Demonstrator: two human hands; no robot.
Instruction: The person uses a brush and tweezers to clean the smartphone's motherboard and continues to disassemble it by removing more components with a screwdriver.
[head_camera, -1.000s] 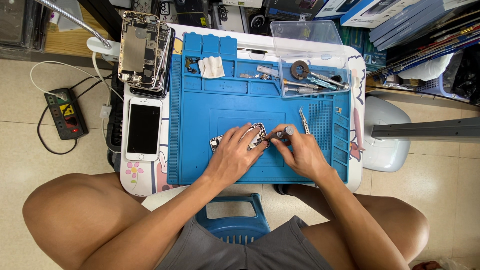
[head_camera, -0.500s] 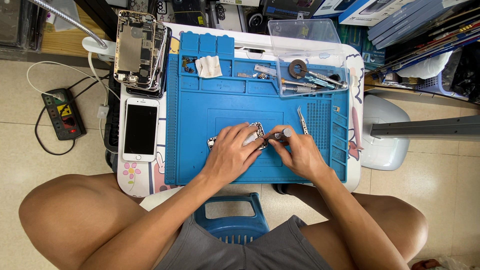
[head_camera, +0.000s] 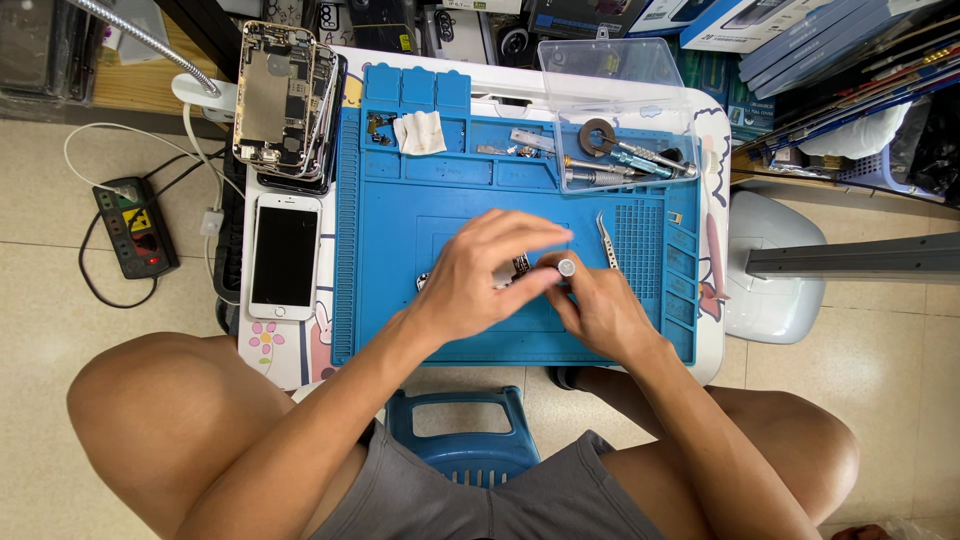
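My left hand (head_camera: 487, 272) rests over a small phone part (head_camera: 521, 266) in the middle of the blue repair mat (head_camera: 400, 280), fingers pinching it down. My right hand (head_camera: 598, 305) grips a small screwdriver (head_camera: 566, 268) upright, its silver cap showing between the two hands. The part is mostly hidden under my fingers. Metal tweezers (head_camera: 607, 240) lie on the mat just beyond my right hand.
A white phone (head_camera: 285, 256) lies face up left of the mat, with opened phone housings (head_camera: 283, 100) stacked beyond it. A clear plastic box (head_camera: 625, 120) holds tools at the back right. A power strip (head_camera: 131, 227) sits on the floor; a blue stool (head_camera: 462, 440) is under me.
My left hand has spread its fingers further over the part and toward the right hand. The screwdriver now stands more upright between both hands.
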